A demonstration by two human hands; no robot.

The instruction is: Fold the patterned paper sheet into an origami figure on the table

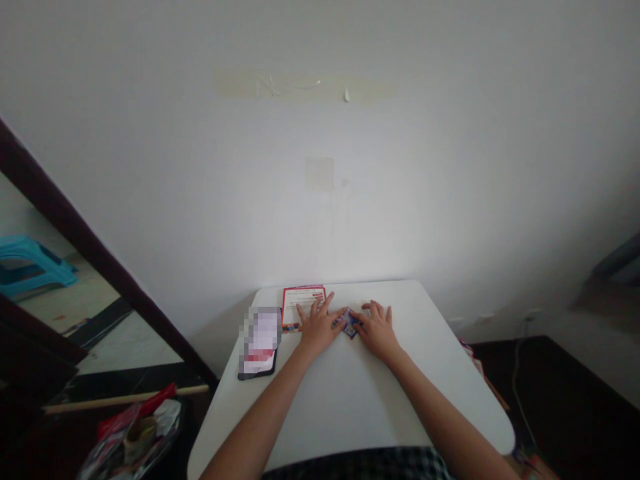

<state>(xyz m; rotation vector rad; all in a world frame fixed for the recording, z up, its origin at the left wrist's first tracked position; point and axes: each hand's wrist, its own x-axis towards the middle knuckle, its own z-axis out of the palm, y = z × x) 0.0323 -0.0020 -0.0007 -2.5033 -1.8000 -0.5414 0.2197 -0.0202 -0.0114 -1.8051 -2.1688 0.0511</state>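
A small dark, patterned piece (352, 327), perhaps folded paper or a card, lies on the white table between my hands. My left hand (320, 323) has its fingers spread; its thumb touches the piece's left side, and its other fingers rest over a red-bordered printed sheet (293, 299). From the right, my right hand (376, 327) touches the same piece with thumb and fingertips, its other fingers apart. Neither hand is wrapped round anything. The fingertips hide part of the piece.
A phone (260, 343) with a blurred screen lies at the left of the white table (350, 413). The wall (325, 227) stands behind it. A bag of items (140, 440) is on the floor at lower left, and a blue stool (37, 263) stands farther left.
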